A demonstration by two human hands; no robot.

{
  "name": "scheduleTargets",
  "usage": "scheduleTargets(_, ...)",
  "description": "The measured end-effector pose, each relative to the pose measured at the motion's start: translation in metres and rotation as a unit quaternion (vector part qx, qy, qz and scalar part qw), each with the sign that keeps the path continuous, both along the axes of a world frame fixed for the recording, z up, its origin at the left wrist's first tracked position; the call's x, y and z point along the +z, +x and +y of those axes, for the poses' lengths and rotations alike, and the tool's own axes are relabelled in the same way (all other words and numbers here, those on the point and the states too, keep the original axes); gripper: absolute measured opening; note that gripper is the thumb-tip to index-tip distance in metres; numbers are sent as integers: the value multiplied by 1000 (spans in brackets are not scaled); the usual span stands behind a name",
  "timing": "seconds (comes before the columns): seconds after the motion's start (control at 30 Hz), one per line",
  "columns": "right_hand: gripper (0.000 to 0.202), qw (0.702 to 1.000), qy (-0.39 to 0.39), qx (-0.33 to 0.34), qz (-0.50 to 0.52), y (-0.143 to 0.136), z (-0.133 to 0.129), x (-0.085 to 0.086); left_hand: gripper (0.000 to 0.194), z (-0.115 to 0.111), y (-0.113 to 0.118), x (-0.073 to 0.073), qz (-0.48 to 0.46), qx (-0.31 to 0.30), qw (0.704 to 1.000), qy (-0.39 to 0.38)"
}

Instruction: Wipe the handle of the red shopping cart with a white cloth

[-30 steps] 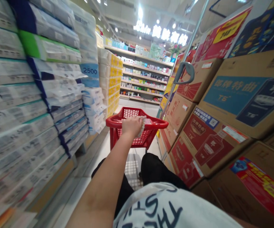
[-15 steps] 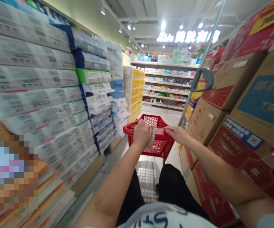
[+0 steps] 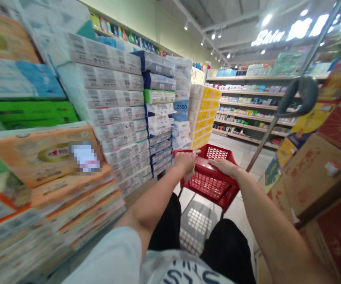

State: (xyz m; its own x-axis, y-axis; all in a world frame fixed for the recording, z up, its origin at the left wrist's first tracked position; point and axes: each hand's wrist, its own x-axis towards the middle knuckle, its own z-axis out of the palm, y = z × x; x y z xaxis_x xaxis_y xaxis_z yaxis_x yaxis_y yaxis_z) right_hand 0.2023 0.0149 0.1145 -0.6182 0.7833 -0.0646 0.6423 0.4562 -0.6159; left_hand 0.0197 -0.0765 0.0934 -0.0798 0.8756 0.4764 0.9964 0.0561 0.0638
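A red shopping cart with perforated sides stands just in front of my legs. My left hand is closed at the left part of its handle, with a small pale crumpled item hanging under the fingers. On the right part of the handle rests my right hand, its fingers stretched out flat over the bar. Between the two hands a pinkish label panel shows on the handle.
Stacked tissue packs line the left side. Cardboard boxes are piled at the right, beside a slanted metal pole with a grey handle. Shelves of small goods stand ahead.
The view has turned left, so the cart and shelves sit further right and more tissue packs show. My right hand's fingers now lie flatter on the handle.
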Motion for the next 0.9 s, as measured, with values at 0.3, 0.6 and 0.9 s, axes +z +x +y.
scheduleTargets(0.3,51,995,86,-20,-46,5,6,-4,36,3,23,-13,11,-63,996,64)
scheduleTargets(0.6,48,995,73,-57,-47,11,-3,4,35,6,16,-8,31,-87,992,80)
scheduleTargets(0.9,50,997,11,-73,6,20,1,-2,35,9,7,-9,24,-69,994,80)
